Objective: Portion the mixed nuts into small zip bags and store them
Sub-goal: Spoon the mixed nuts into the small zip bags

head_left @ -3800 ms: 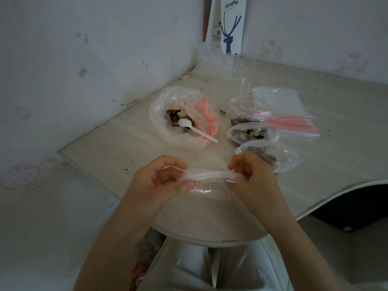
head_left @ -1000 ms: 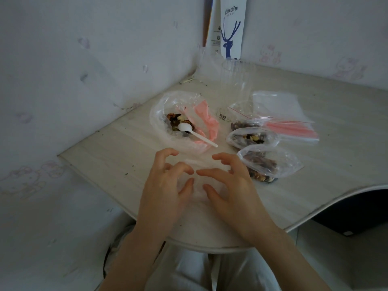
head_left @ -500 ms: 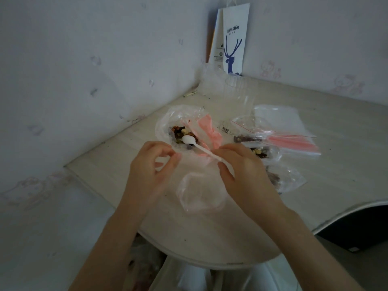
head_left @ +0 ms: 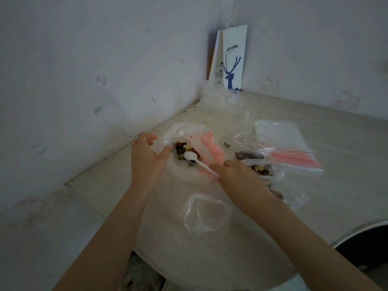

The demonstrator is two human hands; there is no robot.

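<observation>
A person's left hand (head_left: 147,160) cups the rim of a large clear plastic bag of mixed nuts (head_left: 184,150), thumb and fingers apart; whether it grips is unclear. The right hand (head_left: 237,177) pinches the handle of a white plastic spoon (head_left: 190,155) lying in the nuts. An empty small clear zip bag (head_left: 206,213) lies unheld on the pale wooden table (head_left: 346,185); its slack mouth could send spooned nuts spilling.

Right grip (head_left: 237,177) pinches spoon (head_left: 192,157) handle in nut bag (head_left: 178,133) — left grip (head_left: 147,158) touches its rim; sm. clear bag (head_left: 206,213) nearer.
</observation>
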